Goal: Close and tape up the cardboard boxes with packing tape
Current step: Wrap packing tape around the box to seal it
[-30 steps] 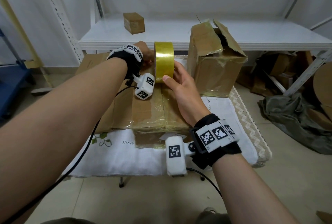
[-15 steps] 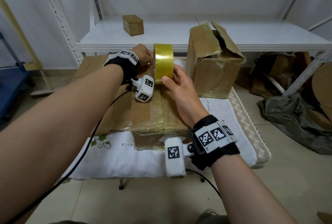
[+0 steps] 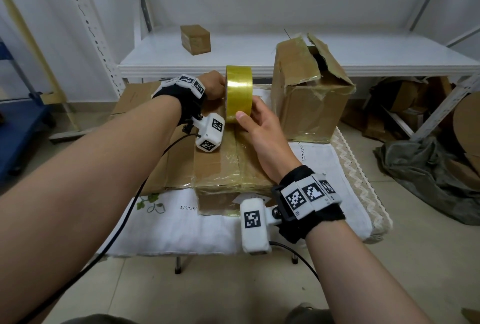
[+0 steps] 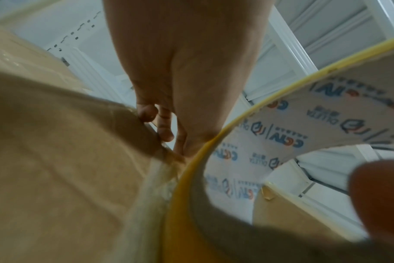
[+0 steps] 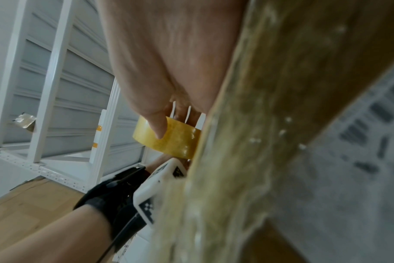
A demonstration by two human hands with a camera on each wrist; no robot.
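Tape roll (image 3: pixel 239 93) upright at box (image 3: pixel 223 165) far edge, right hand (image 3: pixel 262 128) gripping

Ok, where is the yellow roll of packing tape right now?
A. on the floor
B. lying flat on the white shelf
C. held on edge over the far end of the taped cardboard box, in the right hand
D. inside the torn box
C: the yellow roll of packing tape stands on edge above the taped cardboard box, with the right hand curled round it and the left hand at its other side.
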